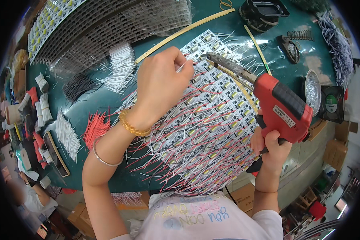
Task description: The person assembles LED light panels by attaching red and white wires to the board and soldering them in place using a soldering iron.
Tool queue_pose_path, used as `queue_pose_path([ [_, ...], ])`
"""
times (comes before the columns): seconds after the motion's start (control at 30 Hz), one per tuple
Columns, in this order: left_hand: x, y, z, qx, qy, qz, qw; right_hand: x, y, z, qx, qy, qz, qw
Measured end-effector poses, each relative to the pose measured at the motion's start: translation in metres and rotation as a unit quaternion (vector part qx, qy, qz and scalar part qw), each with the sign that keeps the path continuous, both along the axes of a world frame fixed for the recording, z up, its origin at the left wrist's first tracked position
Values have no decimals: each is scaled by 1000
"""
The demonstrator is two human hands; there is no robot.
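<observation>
A person's right hand (273, 147) wraps around the grip of a red pistol-style soldering gun (283, 105), the fingers closed tight on the handle at the near right edge of a green work table (108, 98). The gun's long axis runs from that handle up and to the left, and its dark metal tip (212, 57) points leftward toward the far end of a panel of small LED boards (212, 116) that fills the table's centre. The left hand (164, 84) rests over the panel's far-left part, fingertips pinched narrowly on a thin white wire (181, 67), holding its end just beside the tip. The pairing appears deliberate: one hand steadies the lead at a board's pad while the other brings the hot tip in at a shallow slant, keeping the gun's bulk clear of the work. Red and white leads already fixed to the boards fan out toward the near left, away from the iron. Supplies lie within the left arm's reach: a bundle of cut red wires (95, 128) and bundles of white wires (67, 136) at the left, a loose heap of white wires (120, 66) farther back. At the far right sit a coiled spring iron stand (304, 35) and a small round tin (313, 90), well apart from the panel. A beaded bracelet (133, 126) circles the left wrist.
</observation>
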State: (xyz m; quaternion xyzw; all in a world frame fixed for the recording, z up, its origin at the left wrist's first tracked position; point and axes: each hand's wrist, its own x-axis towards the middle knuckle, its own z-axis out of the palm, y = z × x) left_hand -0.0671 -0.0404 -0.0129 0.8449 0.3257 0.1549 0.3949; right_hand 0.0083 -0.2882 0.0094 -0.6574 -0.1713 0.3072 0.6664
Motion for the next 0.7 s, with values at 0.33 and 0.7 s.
queue_pose_path([
  [0.33,-1,-1,-5,26,-32,0,999,1,3,1,-21,22,7,1000],
  [0.7,0,-1,-6,32,-27,3,999,0,5,3,-39,12,6,999],
])
